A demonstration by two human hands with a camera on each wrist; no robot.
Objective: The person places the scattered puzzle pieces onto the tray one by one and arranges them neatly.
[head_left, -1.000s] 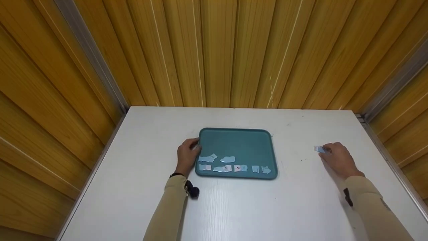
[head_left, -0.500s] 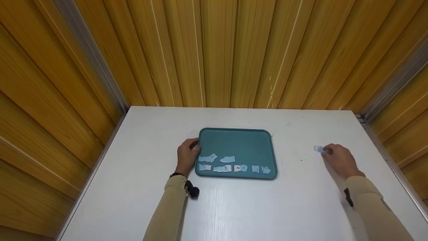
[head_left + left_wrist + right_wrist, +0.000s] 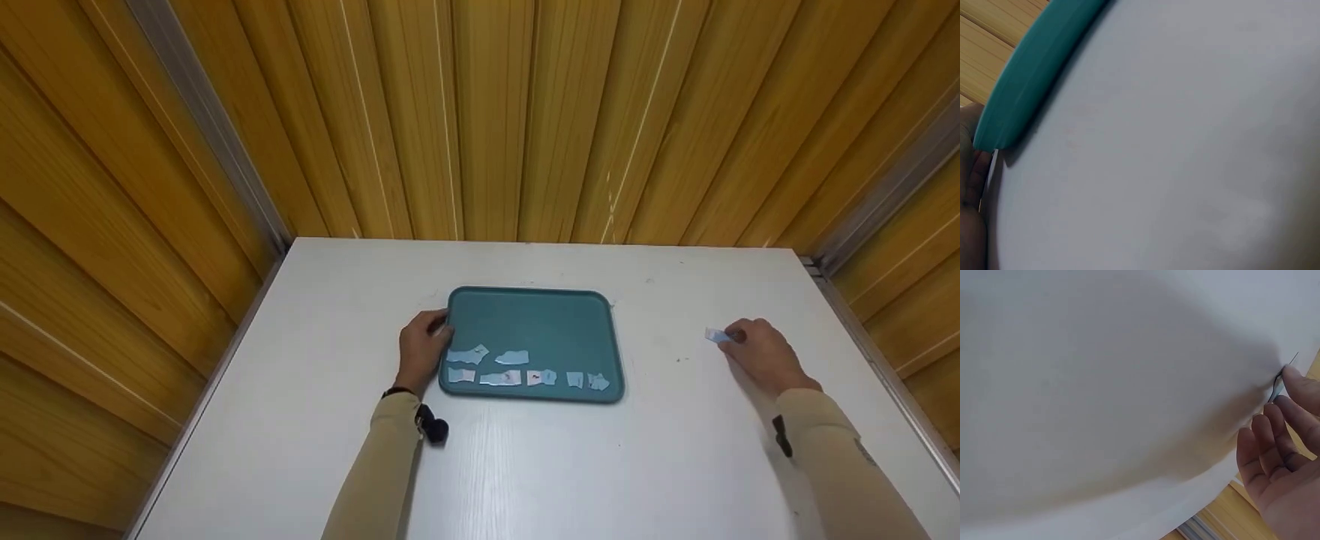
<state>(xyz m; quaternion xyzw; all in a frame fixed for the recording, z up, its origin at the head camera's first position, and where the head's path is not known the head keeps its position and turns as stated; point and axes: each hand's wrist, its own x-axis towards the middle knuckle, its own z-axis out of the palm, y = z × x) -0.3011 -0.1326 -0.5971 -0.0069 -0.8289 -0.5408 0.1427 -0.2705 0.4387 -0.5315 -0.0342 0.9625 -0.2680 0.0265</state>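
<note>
A green tray [image 3: 532, 319] lies on the white table with several torn light-blue and pinkish paper pieces in its lower half. One piece [image 3: 512, 358] sits in the upper row and another [image 3: 500, 378] in the lower row. My left hand [image 3: 421, 352] grips the tray's left rim between thumb and fingers; the left wrist view shows the tray's side [image 3: 1027, 79] beside the hand. Well to the right of the tray, my right hand [image 3: 763, 356] pinches a small light-blue paper scrap [image 3: 715, 335] between thumb and forefinger. In the right wrist view the scrap [image 3: 1276, 387] appears nearly edge-on.
The white table [image 3: 540, 465] reaches back to a wood-patterned panel wall [image 3: 487, 120]. More panels stand at the left [image 3: 97, 262] and right [image 3: 915, 300]. Small dark specks [image 3: 679, 360] mark the tabletop between the tray and my right hand.
My right hand shifts its fingers slightly on the paper scrap while staying in about the same spot. The tray, the pieces in it and my left hand look unchanged.
</note>
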